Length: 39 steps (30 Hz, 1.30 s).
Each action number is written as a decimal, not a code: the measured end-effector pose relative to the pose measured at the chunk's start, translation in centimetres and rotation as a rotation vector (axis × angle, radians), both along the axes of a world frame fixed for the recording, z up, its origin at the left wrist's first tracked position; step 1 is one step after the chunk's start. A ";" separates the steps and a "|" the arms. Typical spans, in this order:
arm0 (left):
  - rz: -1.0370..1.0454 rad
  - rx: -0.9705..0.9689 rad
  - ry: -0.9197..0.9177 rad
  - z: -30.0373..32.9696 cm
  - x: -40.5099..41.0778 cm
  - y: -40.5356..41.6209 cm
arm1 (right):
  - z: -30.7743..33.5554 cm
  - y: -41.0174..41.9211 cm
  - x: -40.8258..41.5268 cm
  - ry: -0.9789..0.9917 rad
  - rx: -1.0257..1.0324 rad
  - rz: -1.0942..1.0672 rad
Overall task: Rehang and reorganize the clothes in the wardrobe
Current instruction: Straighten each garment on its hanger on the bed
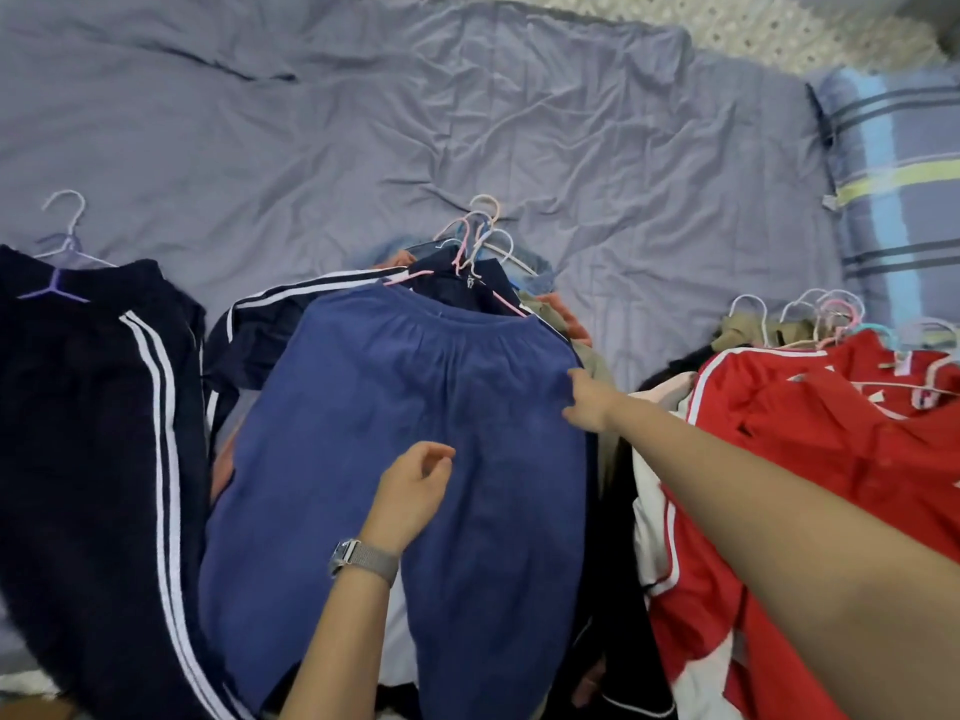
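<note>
Nearest, the left hand (pixel 410 491), a watch (pixel 358 558) on its wrist, hovers over the middle of the blue trousers (pixel 363 433) with its fingers loosely curled and nothing in them. Just beyond it, the right hand (pixel 589 402) reaches across from the right and pinches the right edge of the blue trousers near the waistband. These trousers lie on top of the central pile of clothes on the bed, their waist at the far end on a pink hanger (pixel 415 277). To the left lie dark trousers with white stripes (pixel 104 407) on a purple hanger (pixel 57 283). To the right sits a heap topped by a red jacket (pixel 831 433), with a cluster of pale hangers (pixel 831 314) at its far edge. Behind the central pile more hanger hooks (pixel 480 231) stick up together. Farther off spreads the wrinkled grey-blue bedsheet (pixel 363 122), and at the far right rests a striped pillow (pixel 898 189).
</note>
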<state>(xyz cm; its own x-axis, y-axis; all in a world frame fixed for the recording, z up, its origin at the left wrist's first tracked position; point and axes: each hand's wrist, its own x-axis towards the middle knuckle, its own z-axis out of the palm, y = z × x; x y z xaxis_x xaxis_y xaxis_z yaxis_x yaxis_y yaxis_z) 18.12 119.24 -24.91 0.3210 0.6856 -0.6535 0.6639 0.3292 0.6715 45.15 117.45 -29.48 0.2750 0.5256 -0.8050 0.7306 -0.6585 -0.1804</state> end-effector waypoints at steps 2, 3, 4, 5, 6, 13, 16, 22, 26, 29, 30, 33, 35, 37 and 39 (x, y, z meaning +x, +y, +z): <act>0.028 -0.018 0.004 -1.0 -0.4 -0.3 | -1.1 1.1 0.2 -0.112 0.019 0.032; 0.043 -0.023 0.007 -1.4 -0.5 -0.3 | -1.9 1.3 0.4 -0.152 0.016 0.070; 0.054 -0.026 0.010 -1.7 -0.7 -0.4 | -2.6 1.5 0.5 -0.175 0.005 0.093; 0.066 -0.030 0.009 -2.1 -0.8 -0.4 | -3.4 1.6 0.6 -0.183 0.006 0.071; 0.076 -0.036 0.005 -2.3 -0.9 -0.5 | -3.8 1.6 0.4 -0.181 0.039 0.013; 0.153 -0.090 -0.016 -2.9 -1.2 0.7 | -4.7 3.6 -1.7 0.295 0.315 -1.001; 0.201 -0.074 -0.051 -2.5 -0.2 1.6 | -4.9 4.7 -1.2 0.452 0.264 -1.166; 0.245 0.016 -0.100 -2.0 2.0 3.5 | -2.6 4.0 -2.5 0.521 0.405 -0.995; 0.260 0.255 -0.085 -1.1 2.5 5.2 | 1.2 1.5 -3.8 0.625 0.647 -1.045; 0.257 0.637 0.049 0.5 1.6 6.6 | 5.3 -1.8 -3.8 0.743 0.760 -1.118; 0.219 0.735 0.104 1.2 1.2 7.0 | 6.6 -3.1 -3.5 0.789 0.773 -1.152; 0.097 0.764 0.288 2.8 -0.1 7.6 | 10.3 -7.7 -2.3 0.910 0.774 -1.293; -0.055 0.634 0.361 3.4 -0.8 7.6 | 11.8 -10.5 -1.3 0.956 0.781 -1.324; -0.209 0.523 0.343 4.8 -0.7 6.9 | 13.1 -12.8 -0.5 0.964 0.780 -1.297; -0.209 0.477 0.207 7.1 -0.3 5.1 | 14.1 -14.7 0.2 0.915 0.786 -1.270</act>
<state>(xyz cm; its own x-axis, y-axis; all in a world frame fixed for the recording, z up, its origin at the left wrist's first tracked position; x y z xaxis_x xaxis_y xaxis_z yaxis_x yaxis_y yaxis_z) 17.80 124.30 -17.82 0.3801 0.8562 -0.3499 0.8160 -0.1322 0.5627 45.33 102.77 -15.41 0.4314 0.6698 -0.6044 -0.6327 -0.2530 -0.7319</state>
